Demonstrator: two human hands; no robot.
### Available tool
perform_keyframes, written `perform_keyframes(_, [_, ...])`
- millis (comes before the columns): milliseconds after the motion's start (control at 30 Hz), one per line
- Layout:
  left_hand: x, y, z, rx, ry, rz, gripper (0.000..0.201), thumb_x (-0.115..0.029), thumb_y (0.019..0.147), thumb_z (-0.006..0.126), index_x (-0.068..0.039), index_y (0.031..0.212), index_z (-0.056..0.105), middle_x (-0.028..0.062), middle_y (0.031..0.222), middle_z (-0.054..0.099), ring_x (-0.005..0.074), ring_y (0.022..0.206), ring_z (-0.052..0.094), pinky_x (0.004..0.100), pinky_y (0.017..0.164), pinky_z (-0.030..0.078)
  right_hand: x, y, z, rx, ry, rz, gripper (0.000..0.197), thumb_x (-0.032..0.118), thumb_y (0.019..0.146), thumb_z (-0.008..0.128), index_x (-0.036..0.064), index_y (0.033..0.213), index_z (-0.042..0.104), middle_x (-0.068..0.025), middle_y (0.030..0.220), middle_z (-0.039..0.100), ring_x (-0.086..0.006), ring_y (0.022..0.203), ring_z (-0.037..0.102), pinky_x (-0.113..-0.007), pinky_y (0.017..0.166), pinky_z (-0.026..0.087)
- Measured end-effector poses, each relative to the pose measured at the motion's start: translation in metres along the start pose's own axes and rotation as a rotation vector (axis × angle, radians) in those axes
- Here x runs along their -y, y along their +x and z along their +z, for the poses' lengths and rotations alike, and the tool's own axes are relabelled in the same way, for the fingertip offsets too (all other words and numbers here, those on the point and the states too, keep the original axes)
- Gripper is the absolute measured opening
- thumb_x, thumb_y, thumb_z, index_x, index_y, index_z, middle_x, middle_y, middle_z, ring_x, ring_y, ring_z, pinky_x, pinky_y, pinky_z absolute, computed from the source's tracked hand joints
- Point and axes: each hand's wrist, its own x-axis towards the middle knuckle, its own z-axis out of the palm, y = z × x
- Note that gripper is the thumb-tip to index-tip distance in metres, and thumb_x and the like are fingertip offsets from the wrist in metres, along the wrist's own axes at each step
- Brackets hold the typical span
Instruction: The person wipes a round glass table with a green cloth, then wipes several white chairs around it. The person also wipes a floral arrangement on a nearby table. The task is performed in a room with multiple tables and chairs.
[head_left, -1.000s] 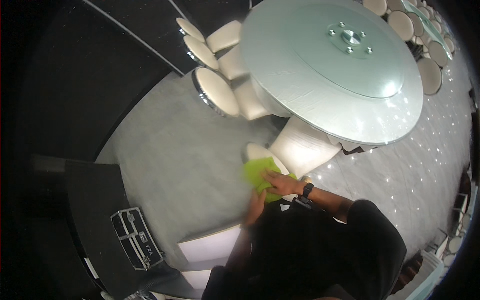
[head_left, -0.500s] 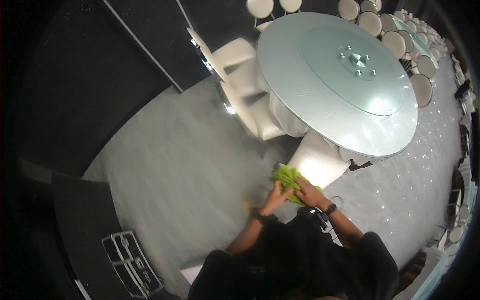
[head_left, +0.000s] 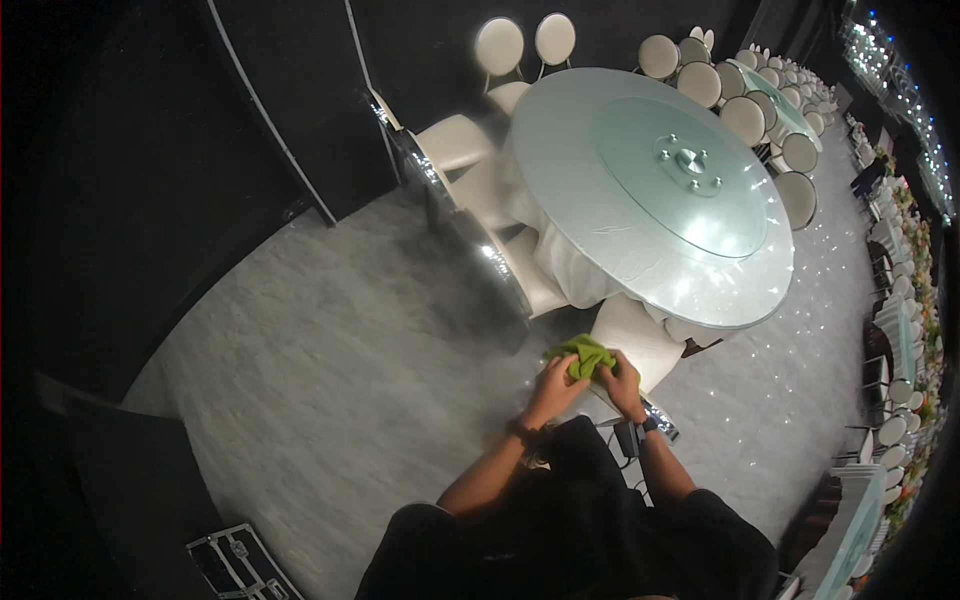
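Observation:
Between my two hands is a crumpled lime-green cloth (head_left: 586,352). My left hand (head_left: 556,388) grips its near left part, with bent fingers. On the other side, my right hand (head_left: 622,384) pinches the cloth, its fingertips partly hidden in the folds. Both hands are over the edge of a white chair (head_left: 640,338), whose padded seat lies just beyond them; its shiny metal frame shows by my right wrist. I cannot tell whether the cloth touches the chair.
Ahead stands a round glass-topped table (head_left: 560,180) with a glass turntable (head_left: 625,150). White chairs (head_left: 455,142) line its left side. A black case with metal edges (head_left: 240,565) lies at lower left, near a dark wall (head_left: 150,180). More tables and chairs recede to the right.
The cloth has been bunched up, and my right hand has gone from lying flat across it to pinching it. My view has shifted, showing more of the hall at right.

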Motion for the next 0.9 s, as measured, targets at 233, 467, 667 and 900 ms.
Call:
perform_keyframes(233, [-0.045,0.062,-0.097,-0.12,0.349,0.234,0.063,-0.008,0.088,0.079,0.004,0.145,0.056,0.0165,0.118,0.063,0.0294,0.096,0.069,0.0388,0.084,0.058,0.046,0.076,0.053,-0.073,0.427,-0.049,0.025,0.006,0.107,0.06,0.002,0.132,0.06,-0.0059,0.12,0.069,-0.0129,0.109,0.063,-0.028,0.095,0.051])
perform_keyframes(467, [-0.028,0.124,-0.152,-0.171,0.415,0.158,0.061,-0.006,0.09,0.073,0.006,0.147,0.052,0.0209,0.123,0.06,0.0385,0.106,0.065,0.0442,0.091,0.055,0.055,0.149,0.122,-0.116,0.521,-0.097,0.034,0.009,0.11,0.057,0.0022,0.144,0.054,-0.008,0.127,0.066,-0.0136,0.118,0.061,-0.028,0.101,0.05])
perform_keyframes(667, [0.009,0.201,-0.221,-0.213,0.582,0.322,0.057,-0.004,0.09,0.069,0.006,0.144,0.054,0.023,0.125,0.058,0.0431,0.114,0.062,0.0467,0.095,0.053,0.052,0.219,0.176,-0.032,0.112,-0.282,0.047,0.006,0.102,0.066,0.0001,0.147,0.053,-0.0227,0.138,0.063,-0.037,0.128,0.062,-0.04,0.109,0.048])
perform_keyframes(900, [-0.057,0.265,-0.327,0.06,0.909,0.012,0.047,-0.003,0.092,0.063,-0.007,0.139,0.063,0.0182,0.107,0.063,0.0415,0.1,0.065,0.0493,0.086,0.054,0.076,0.283,0.243,0.029,-0.206,-0.398,0.059,0.012,0.089,0.072,0.0025,0.145,0.056,-0.024,0.15,0.054,-0.0485,0.14,0.045,-0.056,0.121,0.034])
